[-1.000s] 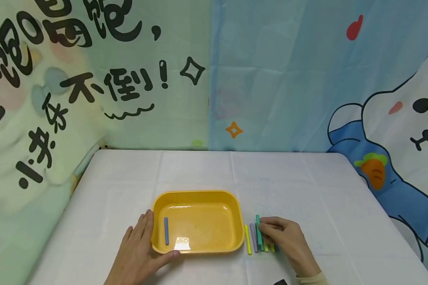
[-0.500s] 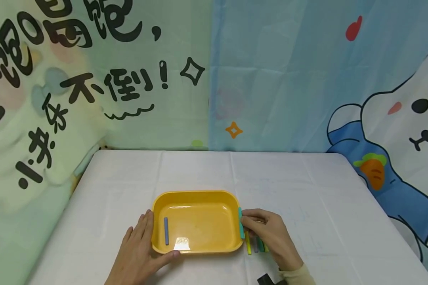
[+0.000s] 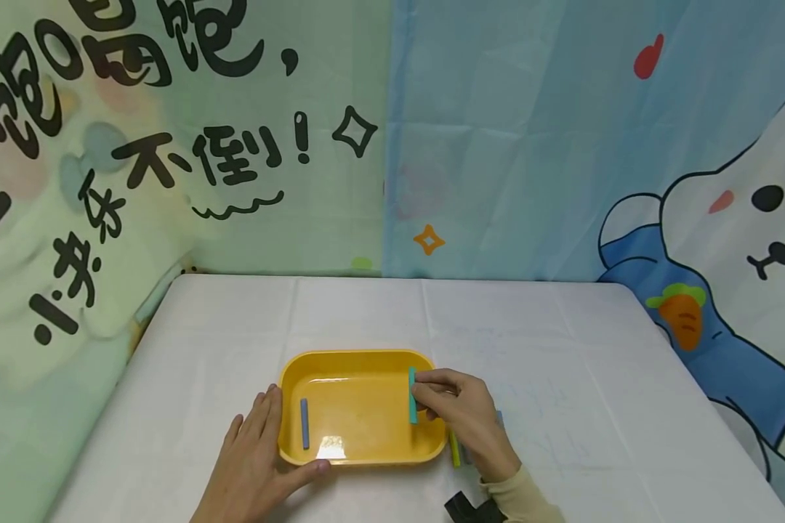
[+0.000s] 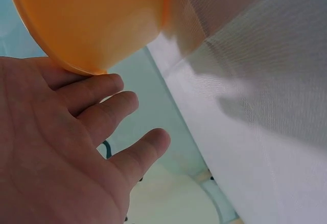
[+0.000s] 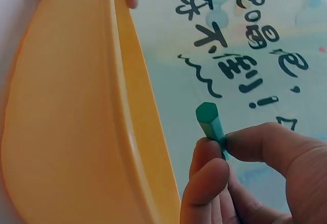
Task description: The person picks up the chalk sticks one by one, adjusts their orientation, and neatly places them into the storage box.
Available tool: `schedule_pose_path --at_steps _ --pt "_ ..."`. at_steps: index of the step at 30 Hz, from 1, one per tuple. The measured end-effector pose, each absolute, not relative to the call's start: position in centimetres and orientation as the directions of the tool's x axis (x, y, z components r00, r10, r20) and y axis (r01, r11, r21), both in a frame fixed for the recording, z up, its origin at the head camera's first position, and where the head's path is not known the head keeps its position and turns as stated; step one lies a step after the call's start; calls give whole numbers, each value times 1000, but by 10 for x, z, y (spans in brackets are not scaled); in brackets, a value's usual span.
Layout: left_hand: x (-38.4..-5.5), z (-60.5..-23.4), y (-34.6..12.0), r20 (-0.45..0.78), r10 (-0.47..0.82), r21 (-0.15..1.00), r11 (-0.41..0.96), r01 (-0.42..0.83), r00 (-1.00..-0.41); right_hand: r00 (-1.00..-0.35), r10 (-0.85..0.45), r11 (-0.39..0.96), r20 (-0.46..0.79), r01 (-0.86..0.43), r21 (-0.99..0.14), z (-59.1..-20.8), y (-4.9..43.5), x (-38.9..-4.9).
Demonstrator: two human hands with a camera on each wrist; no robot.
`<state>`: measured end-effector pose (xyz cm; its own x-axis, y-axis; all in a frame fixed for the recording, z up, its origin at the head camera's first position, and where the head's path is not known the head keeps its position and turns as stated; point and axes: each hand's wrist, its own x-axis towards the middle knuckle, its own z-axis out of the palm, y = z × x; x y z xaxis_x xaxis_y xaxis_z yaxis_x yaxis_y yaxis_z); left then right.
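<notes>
Backdrop (image 3: 530, 145): green on the left with black lettering, blue on the right with a cartoon animal (image 3: 719, 218) and a carrot (image 3: 682, 319). White surface (image 3: 235, 319) in front of it, fold lines running across the cloth. Yellow tray (image 3: 360, 428) near the person's edge, long side toward the person.

Left hand (image 3: 255, 450) at the tray's left end, palm turned in toward it. Fingers extended, pointing away from the person along the outer wall; thumb stretched out to the right along the near rim. Wrist view on that side: fingers spread, slightly bent, the nearest one against the rim, the others apart from it. It steadies nothing by a curled grip; contact only.

Right hand (image 3: 461, 410) reaches in over the tray's right end, back of hand up, wrist low and forearm slanting in from the lower right. Thumb and fingers pinch a teal stick (image 3: 413, 396), other fingers bent beneath. Stick is over the right part of the tray, its length pointing away from the person; whether it touches the floor of the tray, cannot tell. Wrist view shows its six-sided end.

Blue stick (image 3: 304, 424) lies inside the tray, near the left wall, roughly parallel to the teal one. Yellow stick (image 3: 455, 450) on the surface just right of the tray, partly hidden by the right hand. Pale sleeve (image 3: 523, 497) and black strap (image 3: 474, 508) at the right wrist
</notes>
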<state>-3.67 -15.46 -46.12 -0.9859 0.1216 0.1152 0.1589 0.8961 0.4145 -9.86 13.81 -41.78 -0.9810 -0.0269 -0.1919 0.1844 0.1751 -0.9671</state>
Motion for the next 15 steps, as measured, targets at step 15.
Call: schedule_pose_path --at_steps 15 --pt "-36 -460 -154 112 120 411 898 156 -986 -982 -97 163 -159 142 -976 -416 106 -109"
